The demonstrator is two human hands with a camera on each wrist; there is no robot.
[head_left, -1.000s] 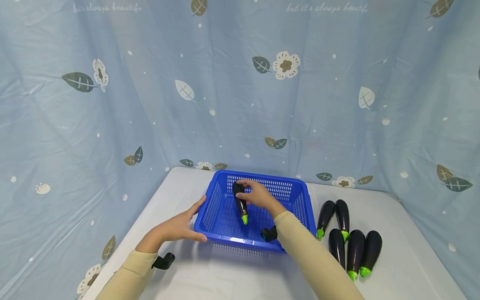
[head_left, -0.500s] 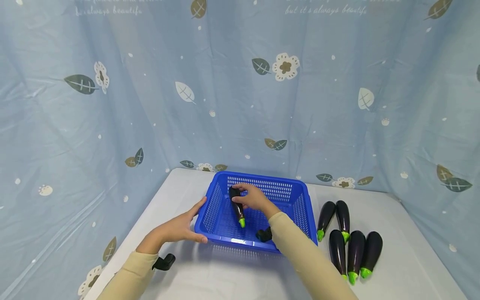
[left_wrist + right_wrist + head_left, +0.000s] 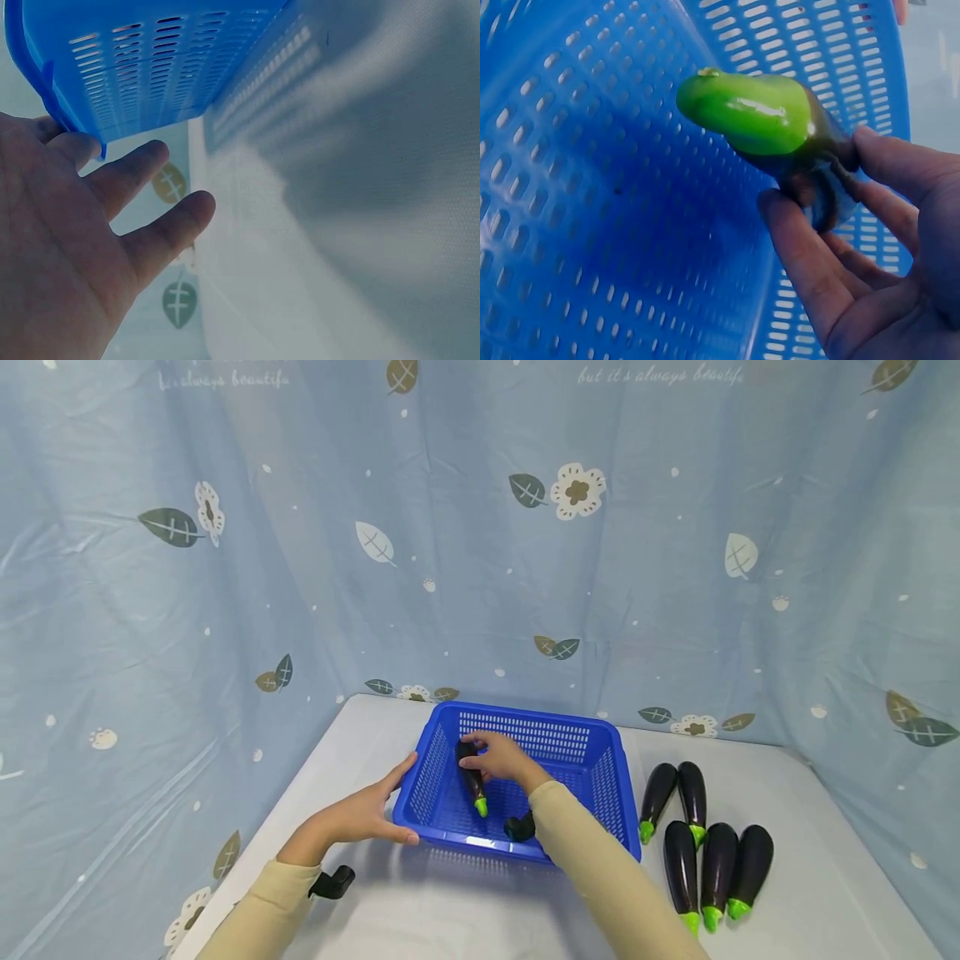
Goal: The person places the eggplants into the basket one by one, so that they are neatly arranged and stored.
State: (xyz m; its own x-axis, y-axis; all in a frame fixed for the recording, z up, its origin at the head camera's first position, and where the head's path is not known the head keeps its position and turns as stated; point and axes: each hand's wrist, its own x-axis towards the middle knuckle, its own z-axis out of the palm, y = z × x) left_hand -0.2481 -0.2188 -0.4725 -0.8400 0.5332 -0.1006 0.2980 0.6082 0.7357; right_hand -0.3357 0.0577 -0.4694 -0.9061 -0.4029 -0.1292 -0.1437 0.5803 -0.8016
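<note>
My right hand (image 3: 498, 758) is inside the blue plastic basket (image 3: 480, 842), pinching a dark purple eggplant (image 3: 472, 783) by its thick end. The eggplant's green stem end points toward the basket's front. In the right wrist view, thumb and fingers lie on either side of the eggplant (image 3: 825, 135), close over the slotted basket floor. At the basket's left side, my left hand (image 3: 352, 817) spreads thumb and index finger along the rim. The left wrist view shows its other fingers (image 3: 169, 232) stretched out past the basket wall (image 3: 150, 67).
Several more eggplants (image 3: 718, 868) lie on the white-covered table (image 3: 817, 860) right of the basket, their green ends toward the front. A blue curtain (image 3: 465, 568) with leaf and flower prints hangs behind and at both sides. Black wrist cameras (image 3: 333, 882) sit at the sleeves.
My right hand has moved a little left and lower in the basket with the eggplant, toward the left wall. The left hand has stayed at the rim.
</note>
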